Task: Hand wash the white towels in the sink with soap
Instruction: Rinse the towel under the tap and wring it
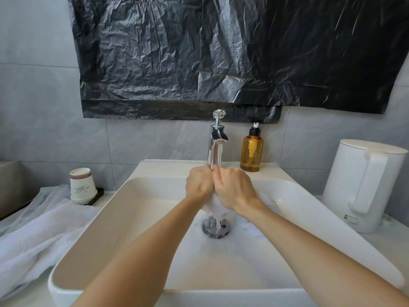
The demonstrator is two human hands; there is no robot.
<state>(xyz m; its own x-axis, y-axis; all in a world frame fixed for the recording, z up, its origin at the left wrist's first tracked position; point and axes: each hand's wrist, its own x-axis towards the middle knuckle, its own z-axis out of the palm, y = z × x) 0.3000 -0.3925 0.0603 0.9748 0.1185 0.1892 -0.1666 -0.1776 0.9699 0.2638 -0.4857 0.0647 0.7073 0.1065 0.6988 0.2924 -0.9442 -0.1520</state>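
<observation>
**Wet towel** [215,206]: white, bunched between both grips directly under the tap stream and above the drain [216,228]. The left grip [199,185] and right grip [234,189] are pressed knuckle to knuckle, fingers curled tight round the cloth. The rest of the towel trails from under the right grip and lies on the basin floor to that grip's right.

**Handling (judged)**
- Soft and limp, with no shape of its own.
- Soaked, so heavier than when dry, and likely to sag and drip from a single hold.
- Probably slippery once soaped.
- Not fragile, so it should tolerate rubbing and wringing.
- Best taken as two fistfuls of gathered cloth close together, as here, so one bunch rubs on the other. The trailing end would need feeding up in turns.

**Counts**
- White towels: 2. One is in the grips. The second towel [33,240] is heaped on the bench [380,242], well left of the left grip and up against the sink's outer wall.
- Sink [66,291]: 1.
- Tap [215,147]: 1, just behind the grips, water running.
- Soap bottle [251,154]: 1, amber with a pump, behind and right of the right grip on the sink ledge.
- Paper cups [81,185]: one nested stack, number not readable, behind and left of the left grip.
- White jug [365,185]: 1, lidded, far right of the right grip.
- Black plastic sheeting [221,52]: on the wall above.
</observation>
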